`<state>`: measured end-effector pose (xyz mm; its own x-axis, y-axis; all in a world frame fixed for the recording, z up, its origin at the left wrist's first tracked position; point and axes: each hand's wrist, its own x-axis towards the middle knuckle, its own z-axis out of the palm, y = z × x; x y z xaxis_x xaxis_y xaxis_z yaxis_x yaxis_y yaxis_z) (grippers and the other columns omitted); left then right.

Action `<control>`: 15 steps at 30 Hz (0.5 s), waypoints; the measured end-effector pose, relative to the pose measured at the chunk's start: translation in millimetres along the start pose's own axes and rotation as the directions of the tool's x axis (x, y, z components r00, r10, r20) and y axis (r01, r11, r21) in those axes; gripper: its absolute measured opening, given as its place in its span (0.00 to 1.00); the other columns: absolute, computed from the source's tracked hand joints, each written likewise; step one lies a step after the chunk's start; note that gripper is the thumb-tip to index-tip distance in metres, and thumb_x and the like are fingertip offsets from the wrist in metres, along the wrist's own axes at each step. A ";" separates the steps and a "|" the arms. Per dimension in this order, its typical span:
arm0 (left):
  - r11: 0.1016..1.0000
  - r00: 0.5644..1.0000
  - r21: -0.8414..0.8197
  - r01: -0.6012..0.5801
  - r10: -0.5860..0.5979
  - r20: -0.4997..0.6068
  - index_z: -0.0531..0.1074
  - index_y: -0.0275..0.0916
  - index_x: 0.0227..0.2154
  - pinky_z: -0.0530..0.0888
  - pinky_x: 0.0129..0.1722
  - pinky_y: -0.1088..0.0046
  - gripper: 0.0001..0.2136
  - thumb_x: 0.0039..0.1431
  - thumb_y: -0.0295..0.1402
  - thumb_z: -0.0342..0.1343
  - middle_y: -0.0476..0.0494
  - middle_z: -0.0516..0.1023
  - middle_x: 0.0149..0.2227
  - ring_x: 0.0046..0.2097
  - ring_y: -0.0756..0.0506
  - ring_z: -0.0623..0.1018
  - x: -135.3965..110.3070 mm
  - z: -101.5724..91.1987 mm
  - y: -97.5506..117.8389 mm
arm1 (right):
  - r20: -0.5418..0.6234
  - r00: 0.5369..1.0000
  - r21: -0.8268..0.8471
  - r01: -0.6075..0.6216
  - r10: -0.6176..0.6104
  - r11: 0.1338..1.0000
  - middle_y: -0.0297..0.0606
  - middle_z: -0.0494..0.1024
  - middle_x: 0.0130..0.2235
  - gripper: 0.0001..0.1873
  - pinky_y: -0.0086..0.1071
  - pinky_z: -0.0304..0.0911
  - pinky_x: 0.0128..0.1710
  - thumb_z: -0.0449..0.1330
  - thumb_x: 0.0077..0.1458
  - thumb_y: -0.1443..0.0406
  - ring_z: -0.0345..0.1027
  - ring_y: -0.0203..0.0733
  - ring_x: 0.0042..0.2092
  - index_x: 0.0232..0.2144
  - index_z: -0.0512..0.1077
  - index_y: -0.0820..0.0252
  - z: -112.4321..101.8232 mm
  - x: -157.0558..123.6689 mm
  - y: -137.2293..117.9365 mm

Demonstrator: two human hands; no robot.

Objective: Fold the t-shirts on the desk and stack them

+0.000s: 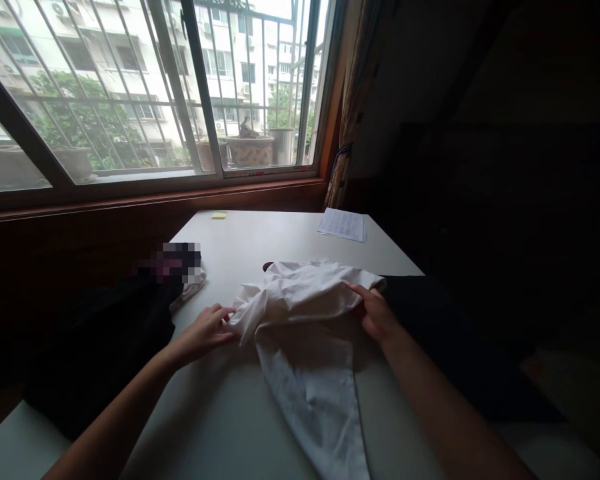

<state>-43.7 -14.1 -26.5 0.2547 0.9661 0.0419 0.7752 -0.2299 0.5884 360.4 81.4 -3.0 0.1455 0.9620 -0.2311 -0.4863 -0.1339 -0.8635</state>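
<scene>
A crumpled white shirt is bunched in the middle of the table, partly lifted in folds. One long part of it, like a sleeve, trails down toward me over the tabletop. My left hand is closed on the shirt's left edge, thumb below and fingers above. At the right end, my right hand grips the cloth, its index finger stretched along the top and the other fingers curled. Folds hide the shirt's collar and buttons, if it has them.
Dark clothing lies over the table's left side; a navy cloth covers the right. Papers and yellow sticky notes rest at the far end of the white table. A small dark round object peeks out behind the shirt. Beyond stands a barred window.
</scene>
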 end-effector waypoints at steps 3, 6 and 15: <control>0.999 0.996 -0.003 -0.033 0.032 -0.085 0.77 0.41 0.41 0.74 0.45 0.63 0.12 0.61 0.43 0.57 0.41 0.76 0.41 0.43 0.40 0.76 0.8 14.1 7.9 | 0.118 0.992 -0.044 -0.027 0.032 0.999 0.35 0.84 0.42 0.30 0.31 0.78 0.36 0.73 0.43 0.71 0.81 0.45 0.41 0.50 0.73 0.56 1.2 -5.7 6.5; 0.989 0.982 -0.145 -0.002 -0.025 -0.186 0.73 0.41 0.35 0.73 0.38 0.67 0.11 0.63 0.42 0.53 0.46 0.75 0.35 0.36 0.44 0.74 1.7 2.7 9.9 | 0.103 0.995 -0.051 0.005 0.001 0.999 0.37 0.84 0.41 0.31 0.31 0.78 0.37 0.73 0.42 0.72 0.81 0.47 0.43 0.50 0.74 0.58 0.6 -9.2 5.7; 0.701 0.664 -0.669 -0.246 -0.381 -0.644 0.67 0.40 0.31 0.70 0.26 0.80 0.16 0.57 0.45 0.65 0.55 0.68 0.25 0.27 0.53 0.68 1.4 -127.1 40.3 | 0.169 0.962 -0.141 0.238 -0.213 0.961 0.38 0.83 0.45 0.28 0.37 0.78 0.43 0.71 0.49 0.61 0.79 0.52 0.46 0.53 0.73 0.53 10.3 -35.6 -31.6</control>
<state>-85.6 -7.0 99.9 -0.4981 0.8046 0.3235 0.0942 -0.3206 0.9425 361.7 53.8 37.1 0.0981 0.9945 0.0377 -0.3116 0.0666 -0.9479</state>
